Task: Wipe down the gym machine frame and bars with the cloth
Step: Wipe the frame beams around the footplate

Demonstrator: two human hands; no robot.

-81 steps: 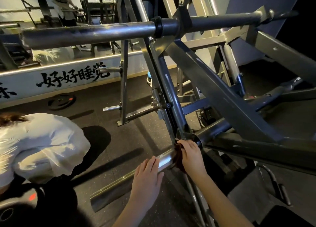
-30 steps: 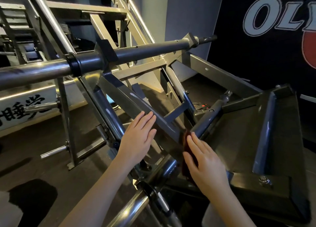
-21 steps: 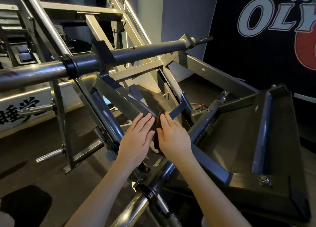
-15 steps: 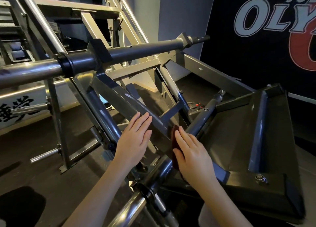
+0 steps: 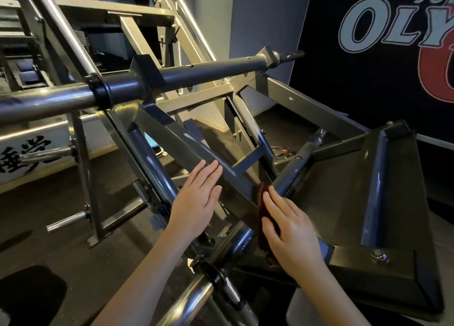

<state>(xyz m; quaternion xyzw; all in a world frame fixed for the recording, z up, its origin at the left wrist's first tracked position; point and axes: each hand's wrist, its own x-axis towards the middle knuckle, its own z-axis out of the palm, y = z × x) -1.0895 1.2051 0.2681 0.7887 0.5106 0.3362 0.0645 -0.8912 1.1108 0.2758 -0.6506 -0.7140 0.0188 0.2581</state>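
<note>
A grey steel gym machine fills the view. Its diagonal frame beam [image 5: 172, 139] runs from upper left down to the lower right. My left hand [image 5: 196, 203] lies flat with straight fingers on that beam. My right hand [image 5: 287, 230] presses a dark red cloth [image 5: 262, 207] flat against the lower end of the same beam, with straight fingers; most of the cloth is hidden under the palm. A thick chrome and dark bar [image 5: 118, 90] crosses above both hands. A second chrome bar [image 5: 186, 303] sticks out below my forearms.
A dark footplate [image 5: 344, 198] with a raised rib slopes away to the right. Chrome weight pegs [image 5: 66, 222] jut from an upright at the left. A black banner with large letters [image 5: 383, 28] covers the right wall. Dark rubber floor [image 5: 49, 257] lies at the lower left.
My view swung from the low chrome bar to the diagonal beam. My right hand slid the cloth up beside the left hand, then back down the beam. The left hand stayed flat.
</note>
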